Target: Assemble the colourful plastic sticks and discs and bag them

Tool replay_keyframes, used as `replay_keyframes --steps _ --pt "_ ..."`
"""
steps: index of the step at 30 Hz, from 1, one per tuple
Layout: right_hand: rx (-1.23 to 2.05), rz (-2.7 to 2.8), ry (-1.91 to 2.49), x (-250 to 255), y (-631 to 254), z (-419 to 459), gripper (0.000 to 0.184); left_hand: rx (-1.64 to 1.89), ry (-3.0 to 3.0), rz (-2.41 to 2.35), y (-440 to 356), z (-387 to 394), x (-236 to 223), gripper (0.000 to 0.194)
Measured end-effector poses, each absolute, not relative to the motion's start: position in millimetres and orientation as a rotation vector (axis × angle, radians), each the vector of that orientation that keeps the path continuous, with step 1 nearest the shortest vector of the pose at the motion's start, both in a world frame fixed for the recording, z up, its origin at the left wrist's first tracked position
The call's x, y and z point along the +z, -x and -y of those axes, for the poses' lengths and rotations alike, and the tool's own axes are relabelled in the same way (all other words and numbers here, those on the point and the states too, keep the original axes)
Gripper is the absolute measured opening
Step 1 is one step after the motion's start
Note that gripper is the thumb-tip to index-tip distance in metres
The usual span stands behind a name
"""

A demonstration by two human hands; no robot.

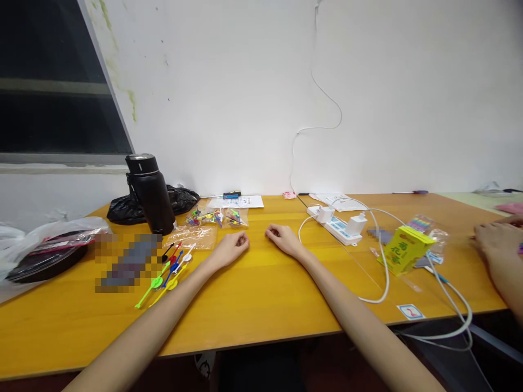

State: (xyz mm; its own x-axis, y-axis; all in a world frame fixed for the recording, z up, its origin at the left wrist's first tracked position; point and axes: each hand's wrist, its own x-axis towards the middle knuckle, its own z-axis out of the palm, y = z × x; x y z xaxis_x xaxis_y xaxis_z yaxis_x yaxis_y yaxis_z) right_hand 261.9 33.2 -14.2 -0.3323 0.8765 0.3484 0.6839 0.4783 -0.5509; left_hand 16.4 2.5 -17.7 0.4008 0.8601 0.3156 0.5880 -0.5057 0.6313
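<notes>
My left hand (232, 247) lies on the wooden table with its fingers loosely curled and nothing showing in them. Opposite it, my right hand (285, 239) rests in the same curled way, apart from the left, and I see nothing in it. Beside my left forearm are several coloured plastic arrow spinners (172, 272) in black, red, white, blue, green and yellow. A clear plastic bag (192, 238) lies just left of my left hand. Behind it are small bags of colourful plastic pieces (210, 216). Closest to my right hand is a white power strip (341, 230) with chargers plugged in.
A black thermos (151, 196) stands at the left by a black plastic bag (122, 209). Further left, a dark round tray (49, 258) lies in a white bag. A yellow box (404, 250) and white cables (386, 277) are at the right, near another person's hand (500, 245).
</notes>
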Motion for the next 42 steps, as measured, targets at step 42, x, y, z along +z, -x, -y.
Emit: replay_keyframes --steps 42 --pt "0.373 2.149 1.332 -10 -260 -29 0.024 0.925 -2.166 -1.411 -11 -13 -30 0.063"
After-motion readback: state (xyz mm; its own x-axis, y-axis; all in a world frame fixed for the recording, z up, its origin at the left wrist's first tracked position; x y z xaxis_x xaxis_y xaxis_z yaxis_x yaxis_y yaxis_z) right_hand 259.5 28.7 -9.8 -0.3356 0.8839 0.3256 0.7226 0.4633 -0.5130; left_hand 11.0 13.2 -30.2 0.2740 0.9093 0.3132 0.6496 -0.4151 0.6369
